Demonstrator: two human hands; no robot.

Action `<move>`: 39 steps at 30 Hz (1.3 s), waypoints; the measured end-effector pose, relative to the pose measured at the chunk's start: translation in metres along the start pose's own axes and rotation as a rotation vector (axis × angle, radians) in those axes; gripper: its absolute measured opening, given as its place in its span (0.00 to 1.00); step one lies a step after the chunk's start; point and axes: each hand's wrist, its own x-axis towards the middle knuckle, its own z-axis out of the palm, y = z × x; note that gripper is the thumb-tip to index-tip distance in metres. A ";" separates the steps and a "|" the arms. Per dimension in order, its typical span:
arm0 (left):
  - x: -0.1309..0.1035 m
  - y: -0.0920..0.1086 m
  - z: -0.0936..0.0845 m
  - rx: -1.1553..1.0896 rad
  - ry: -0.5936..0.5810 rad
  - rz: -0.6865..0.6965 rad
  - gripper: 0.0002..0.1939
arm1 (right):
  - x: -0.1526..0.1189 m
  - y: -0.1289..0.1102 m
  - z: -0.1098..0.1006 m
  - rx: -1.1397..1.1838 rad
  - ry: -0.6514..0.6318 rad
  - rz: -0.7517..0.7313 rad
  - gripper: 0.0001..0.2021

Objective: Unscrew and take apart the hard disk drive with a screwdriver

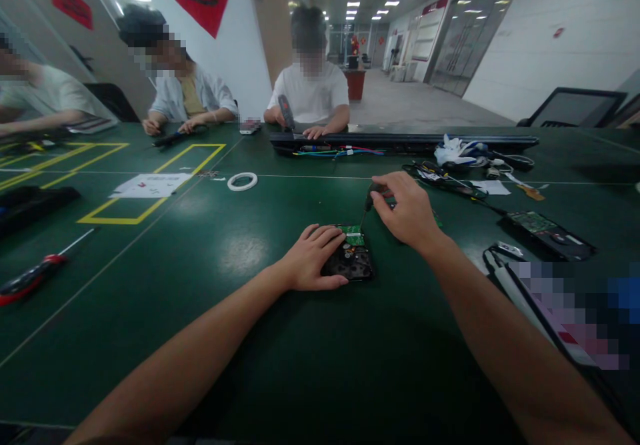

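Note:
A hard drive (357, 269) lies flat on the green table in front of me, its green circuit board facing up. My left hand (314, 258) grips it from the left side, fingers over the far part and thumb along the near edge. In my right hand (407, 212), pinched between thumb and fingers, is a small dark-handled screwdriver (369, 200). Its thin shaft points down, and the tip is at the far right part of the circuit board. Behind my right hand, another green board is mostly hidden.
To the right lies another hard drive (547, 233), with cables and white gloves (457, 150) beyond. A red-black screwdriver (40, 275) rests at left, a white tape ring (243, 182) further in. Across the table, a person holds a power tool (286, 110) over a long black panel (410, 142).

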 end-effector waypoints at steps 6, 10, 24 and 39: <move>-0.001 0.000 0.000 0.004 0.000 0.010 0.52 | -0.001 0.003 0.001 0.004 0.000 0.025 0.09; -0.001 0.000 0.000 0.005 -0.004 0.004 0.52 | -0.001 0.003 0.001 0.005 0.003 0.010 0.09; -0.001 -0.001 0.000 -0.011 -0.014 -0.007 0.51 | 0.000 0.003 0.000 0.020 0.006 0.024 0.09; 0.000 0.000 -0.002 -0.009 -0.010 0.001 0.51 | 0.000 0.002 0.001 0.017 -0.015 0.070 0.10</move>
